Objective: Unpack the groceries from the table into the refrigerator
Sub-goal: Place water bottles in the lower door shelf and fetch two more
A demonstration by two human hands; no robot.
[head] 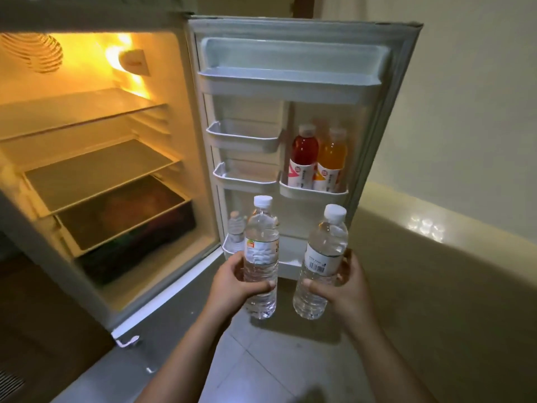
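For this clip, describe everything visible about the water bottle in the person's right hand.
The water bottle in the right hand is clear, ribbed plastic with a white screw cap, still on. It looks nearly full. A white label with a barcode wraps its middle. It tilts slightly, cap leaning right. The right hand grips its lower half, thumb across the front. It hangs over the floor, in front of the bottom door shelf, apart from the other held bottle.

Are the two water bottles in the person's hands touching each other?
Apart. The head view shows a plain strip of fridge door and floor between the left hand's bottle and the right hand's bottle along their whole length.
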